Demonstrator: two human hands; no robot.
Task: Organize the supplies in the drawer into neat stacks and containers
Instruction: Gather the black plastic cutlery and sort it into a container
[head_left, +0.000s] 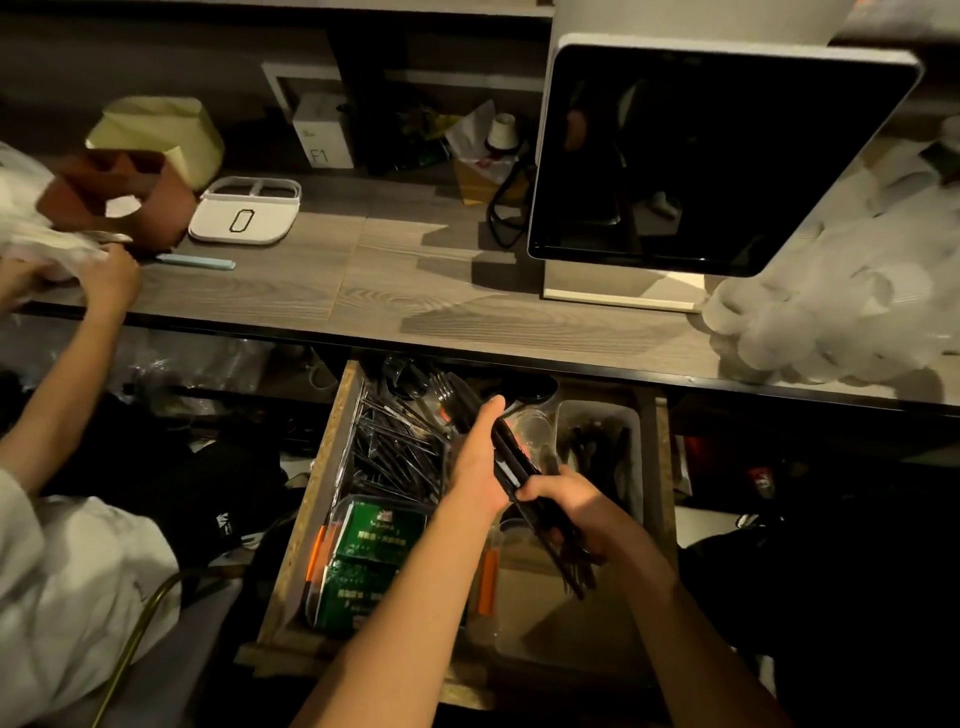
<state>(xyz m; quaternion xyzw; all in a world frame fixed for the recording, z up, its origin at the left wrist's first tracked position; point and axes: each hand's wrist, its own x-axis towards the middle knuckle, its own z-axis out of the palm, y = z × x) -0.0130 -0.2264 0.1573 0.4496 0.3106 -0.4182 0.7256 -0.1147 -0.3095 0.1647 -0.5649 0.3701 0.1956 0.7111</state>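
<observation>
Above the open drawer (291, 519), both hands clasp a bundle of black plastic cutlery (511, 457): left hand (480, 457) mid-bundle, right hand (563, 512) nearer its handles (light, stiff, probably slippery).

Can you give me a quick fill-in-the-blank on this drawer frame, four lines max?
1. Both hands hold a bundle of black ____ over the open drawer.
2. The right hand grips the bundle's ____ end.
3. The packets in the drawer's near-left container are ____ in colour.
4. On the counter, the big screen is ____.

Missing: forks; near; green; off
</observation>
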